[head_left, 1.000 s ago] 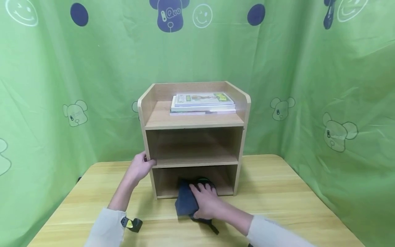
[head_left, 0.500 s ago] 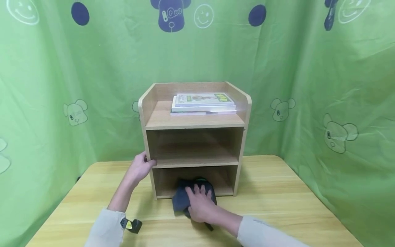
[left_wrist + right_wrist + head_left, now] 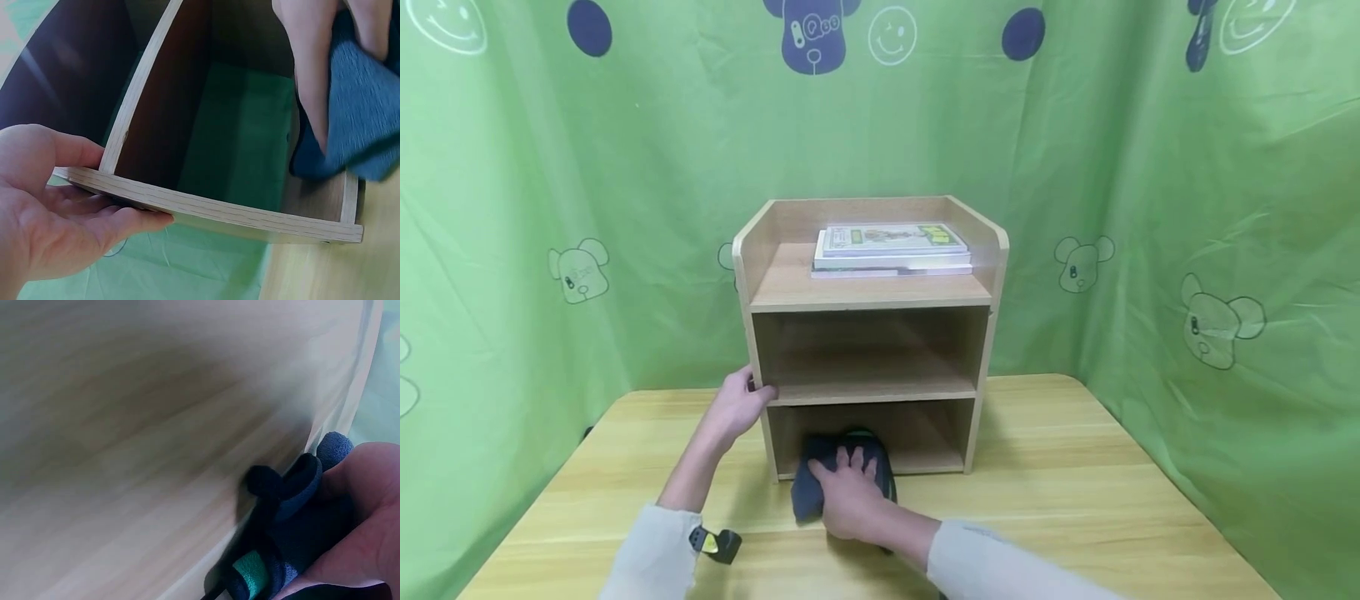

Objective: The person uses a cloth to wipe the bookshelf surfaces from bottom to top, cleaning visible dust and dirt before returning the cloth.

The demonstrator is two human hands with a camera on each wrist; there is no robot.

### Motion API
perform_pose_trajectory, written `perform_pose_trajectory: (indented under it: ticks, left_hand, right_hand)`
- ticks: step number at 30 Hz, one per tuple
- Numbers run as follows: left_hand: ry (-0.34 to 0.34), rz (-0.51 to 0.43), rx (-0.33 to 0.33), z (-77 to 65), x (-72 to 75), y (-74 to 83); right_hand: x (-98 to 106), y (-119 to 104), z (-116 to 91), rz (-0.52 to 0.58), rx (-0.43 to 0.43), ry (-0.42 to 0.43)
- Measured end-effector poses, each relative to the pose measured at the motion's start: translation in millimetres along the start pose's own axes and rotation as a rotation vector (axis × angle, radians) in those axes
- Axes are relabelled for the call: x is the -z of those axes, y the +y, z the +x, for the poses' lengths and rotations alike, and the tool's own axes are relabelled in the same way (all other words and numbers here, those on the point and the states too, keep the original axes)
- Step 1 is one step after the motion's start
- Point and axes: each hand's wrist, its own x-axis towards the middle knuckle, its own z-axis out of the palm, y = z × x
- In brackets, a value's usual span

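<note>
Fingers [image 3: 857, 458] of the right hand [image 3: 850, 504] are spread over a dark blue cloth [image 3: 808, 496] and gripping it from above; the right wrist view shows it bunched under the palm and thumb. Cloth sits at the front of the shelf unit [image 3: 872, 390], bottom compartment, left half. Rear part is inside, front part sticks out past the bottom board's front edge [image 3: 925, 469]. Green patch [image 3: 251, 575] shows on it. Right wrist view is dark and blurry, so one item or several folded together: can't tell.

Left hand [image 3: 737, 406] grips the unit's left side panel at middle-board height. Thumb [image 3: 75, 150] is on the inner side, touching the end of the middle board; other fingers lie along the panel's outer face.

Books [image 3: 891, 250] lie in a flat stack on the unit's top board, nearer its right side. Unit stands upright on a pale yellow counter [image 3: 1060, 483]; green curtain [image 3: 662, 167] with bear and smiley prints hangs behind it and to both sides. Light sleeves [image 3: 1000, 567] on both arms, black strap device [image 3: 717, 544] at the left wrist, in front of the unit's left side.
</note>
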Motion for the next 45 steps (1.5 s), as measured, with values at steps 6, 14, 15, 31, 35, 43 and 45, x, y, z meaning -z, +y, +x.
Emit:
perform_pose_trajectory:
  ticks: [6, 14, 15, 31, 35, 43, 45]
  left_hand:
    - [-0.003, 0.01, -0.007, 1.4, 0.6, 0.6]
    - [0.009, 0.017, -0.011, 0.7, -0.3, -1.9]
    - [0.009, 0.014, -0.011, 0.6, -0.5, -1.9]
    - [0.002, 0.003, -0.021, 0.1, -0.2, -2.9]
    - [0.014, 0.007, -0.028, -0.7, -0.7, -3.0]
    - [0.039, 0.012, -0.031, 0.1, -1.9, -3.0]
    - [0.033, 0.022, -0.033, -0.1, -1.7, -2.7]
  right_hand:
    - [-4, -23, 11, -0.029, 0.007, 0.027]
    - [-6, -38, 18, -0.102, 0.023, 0.074]
    - [-6, -38, 18, -0.092, 0.027, 0.089]
    - [1, -48, 21, 0.513, -0.036, 0.156]
    - [5, -52, 21, 0.629, -0.064, 0.231]
    - [14, -62, 25, 0.769, -0.036, 0.452]
    - [16, -63, 24, 0.78, 0.007, 0.497]
